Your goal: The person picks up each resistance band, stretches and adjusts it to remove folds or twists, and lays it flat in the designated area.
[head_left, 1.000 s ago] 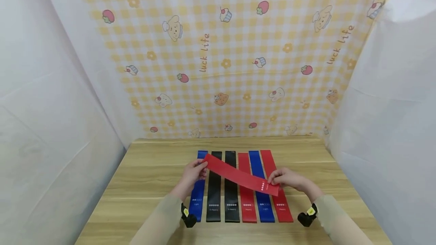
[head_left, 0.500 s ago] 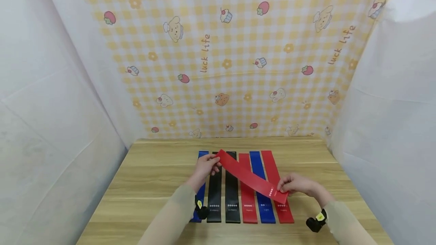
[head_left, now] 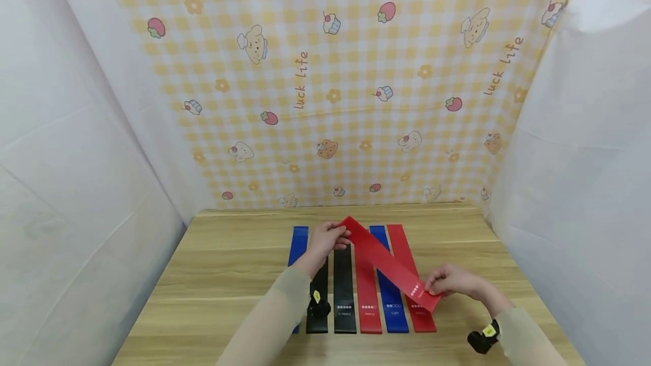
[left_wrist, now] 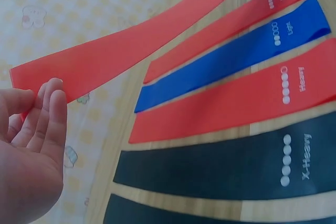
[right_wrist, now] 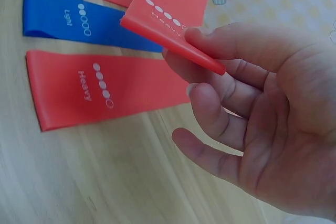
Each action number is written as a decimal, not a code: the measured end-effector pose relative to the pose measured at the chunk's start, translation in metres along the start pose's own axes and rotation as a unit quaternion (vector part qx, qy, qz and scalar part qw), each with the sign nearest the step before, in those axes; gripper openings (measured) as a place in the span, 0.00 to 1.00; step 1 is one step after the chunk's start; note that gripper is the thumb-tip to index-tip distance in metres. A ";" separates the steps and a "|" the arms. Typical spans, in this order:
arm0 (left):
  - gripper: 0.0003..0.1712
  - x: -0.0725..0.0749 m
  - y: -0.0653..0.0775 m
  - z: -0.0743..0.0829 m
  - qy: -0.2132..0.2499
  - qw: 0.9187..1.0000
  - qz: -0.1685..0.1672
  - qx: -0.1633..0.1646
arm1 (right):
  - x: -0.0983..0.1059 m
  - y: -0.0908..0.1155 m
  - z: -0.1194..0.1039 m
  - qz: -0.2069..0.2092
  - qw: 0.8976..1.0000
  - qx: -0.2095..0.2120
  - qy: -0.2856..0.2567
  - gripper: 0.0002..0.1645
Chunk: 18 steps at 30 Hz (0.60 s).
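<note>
A red resistance band (head_left: 383,261), printed "Heavy" at its near end, hangs slantwise above the row of flat bands. Its far end is pinched between the thumb and fingers of my left hand (head_left: 325,240). At the near right corner my right hand (head_left: 452,281) pinches it by the printed end, thumb on top in the right wrist view. Beneath lie a red band (right_wrist: 105,90), a blue "Light" band (left_wrist: 231,51), another red band (left_wrist: 226,95) and a black "X-Heavy" band (left_wrist: 220,169). My left arm partly covers a second black band (head_left: 317,326) and the leftmost blue band (head_left: 299,242).
The bands lie side by side on a wood-grain table (head_left: 229,275). A yellow checked cloth (head_left: 330,72) rises behind the table. White sheets (head_left: 86,157) hang along both sides. Bare wood shows left and right of the row.
Both hands have moved right with the red band held between them. Its left end has risen and its right end has come lower and nearer, so it slants more steeply.
</note>
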<state>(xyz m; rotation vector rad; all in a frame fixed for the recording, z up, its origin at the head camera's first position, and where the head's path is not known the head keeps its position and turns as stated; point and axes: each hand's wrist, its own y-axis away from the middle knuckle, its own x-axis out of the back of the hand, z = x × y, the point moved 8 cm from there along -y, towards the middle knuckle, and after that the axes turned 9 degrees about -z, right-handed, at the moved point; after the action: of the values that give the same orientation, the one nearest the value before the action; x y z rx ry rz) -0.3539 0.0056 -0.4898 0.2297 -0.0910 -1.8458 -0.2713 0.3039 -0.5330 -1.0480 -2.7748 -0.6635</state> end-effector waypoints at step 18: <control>0.14 -0.055 -0.009 0.024 -0.011 1.000 -0.006 -0.007 | 0.003 0.026 0.020 0.020 0.999 -0.024 -0.013 0.10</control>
<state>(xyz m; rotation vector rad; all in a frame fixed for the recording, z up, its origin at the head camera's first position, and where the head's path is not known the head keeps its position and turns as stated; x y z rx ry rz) -0.3522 0.0598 -0.4615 0.2007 -0.0925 -1.8602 -0.2559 0.3318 -0.5405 -1.1257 -2.7648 -0.7194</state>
